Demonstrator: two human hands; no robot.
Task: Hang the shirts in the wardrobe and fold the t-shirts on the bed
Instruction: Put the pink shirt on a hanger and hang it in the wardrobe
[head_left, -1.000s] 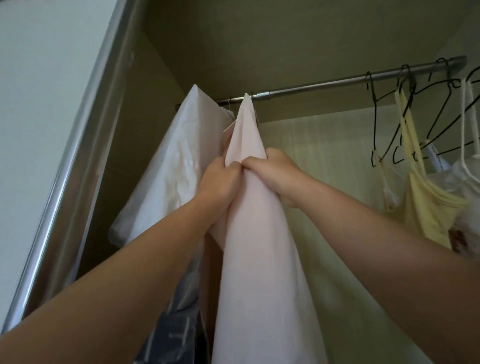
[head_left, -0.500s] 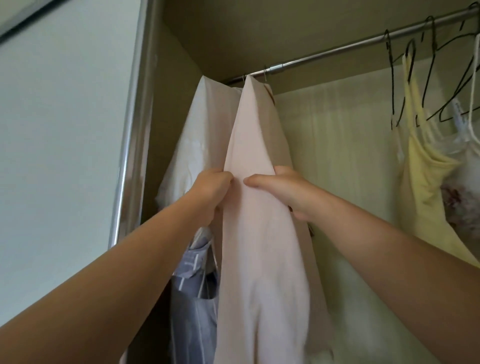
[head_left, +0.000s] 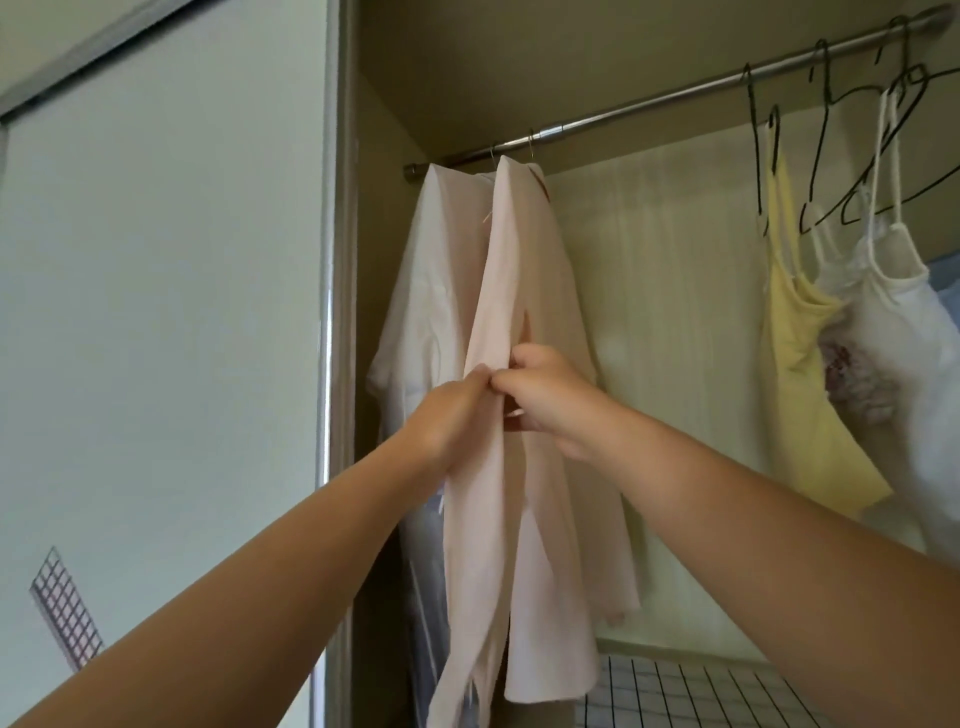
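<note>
Patience: with left hand (head_left: 451, 415) and right hand (head_left: 545, 397) pinching the front edges of the pink shirt (head_left: 524, 270) together, align evenly without tugging the rail (head_left: 649, 104).

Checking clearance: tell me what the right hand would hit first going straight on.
The right hand pinches the pink shirt; straight on, it would likely push that fabric into the left hand beside it. Depth unclear.

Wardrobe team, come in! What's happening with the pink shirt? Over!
Status: left grip and right grip pinch pink shirt at its front opening. Shirt hangs from rail. White shirt close beside, nothing blocking.
</note>
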